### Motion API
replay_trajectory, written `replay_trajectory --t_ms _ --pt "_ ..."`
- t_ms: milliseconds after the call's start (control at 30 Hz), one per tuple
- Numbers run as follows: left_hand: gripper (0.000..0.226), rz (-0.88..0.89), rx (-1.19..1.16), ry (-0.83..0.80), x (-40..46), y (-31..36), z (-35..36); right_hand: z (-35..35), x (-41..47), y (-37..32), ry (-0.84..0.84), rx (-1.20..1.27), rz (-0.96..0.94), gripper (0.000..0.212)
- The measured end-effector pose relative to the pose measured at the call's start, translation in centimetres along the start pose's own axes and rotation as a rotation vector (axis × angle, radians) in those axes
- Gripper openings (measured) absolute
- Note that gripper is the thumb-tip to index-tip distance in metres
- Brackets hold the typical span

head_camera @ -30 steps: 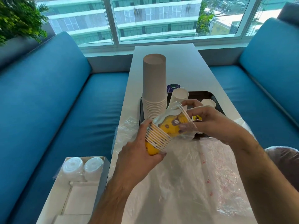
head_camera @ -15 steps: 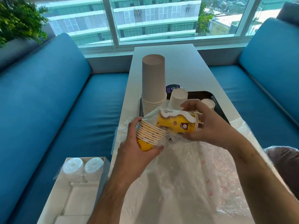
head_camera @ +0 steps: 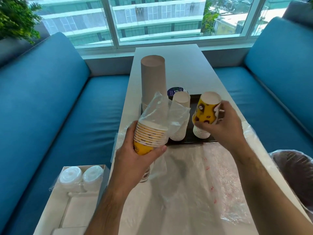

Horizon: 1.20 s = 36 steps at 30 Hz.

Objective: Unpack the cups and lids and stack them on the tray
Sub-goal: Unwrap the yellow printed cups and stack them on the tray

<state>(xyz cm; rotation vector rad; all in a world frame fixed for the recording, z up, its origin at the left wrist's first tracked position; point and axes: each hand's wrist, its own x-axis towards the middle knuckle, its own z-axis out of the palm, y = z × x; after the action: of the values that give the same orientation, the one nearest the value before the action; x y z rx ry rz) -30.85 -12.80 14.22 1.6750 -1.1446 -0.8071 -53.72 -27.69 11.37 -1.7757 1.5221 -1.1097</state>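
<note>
1. Since a second ago, right hand (head_camera: 225, 128) pulled one yellow cup (head_camera: 205, 110) free of the sleeve.
2. Left hand (head_camera: 142, 150) grip clamps the wrapped cup stack (head_camera: 149, 136); right pinches its cup above the tray (head_camera: 188, 141).
3. Next, likely: seat it on the tray's stack.

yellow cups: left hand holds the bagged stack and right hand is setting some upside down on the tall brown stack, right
Not quite. The head view shows the right hand holding the inverted yellow cups over the short white stack at the tray's right, not the tall brown stack. The left hand does hold the bagged stack.

white table (head_camera: 186, 68), black tray (head_camera: 189, 140), plastic wrap (head_camera: 194, 184)
</note>
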Motion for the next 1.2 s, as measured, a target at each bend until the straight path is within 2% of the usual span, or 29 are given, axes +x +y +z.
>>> replay_trajectory --t_ms 100,367,533,800,933,1200 --pt "0.094 -0.004 -0.007 -0.006 -0.1 0.0 0.1 0.1 1.8 0.4 0.146 0.054 0.068 0.091" --pt "0.09 -0.015 0.007 -0.026 -0.2 -0.1 0.1 1.3 5.7 2.1 0.217 0.048 0.165 0.099" --pt "0.095 -0.027 0.023 -0.036 -0.2 -0.4 -0.1 2.1 6.3 3.2 0.18 -0.004 0.225 0.094" --pt "0.084 -0.067 0.052 -0.031 -0.1 -0.4 -0.5 1.9 6.5 3.4 0.07 0.032 0.278 0.069" --pt "0.087 -0.068 0.056 -0.033 0.0 -0.6 -0.6 1.2 6.5 3.2 0.014 0.021 0.292 0.059" --pt "0.086 -0.06 0.081 -0.031 0.0 -0.6 -0.3 1.6 5.6 3.3 0.025 -0.142 0.211 0.065"
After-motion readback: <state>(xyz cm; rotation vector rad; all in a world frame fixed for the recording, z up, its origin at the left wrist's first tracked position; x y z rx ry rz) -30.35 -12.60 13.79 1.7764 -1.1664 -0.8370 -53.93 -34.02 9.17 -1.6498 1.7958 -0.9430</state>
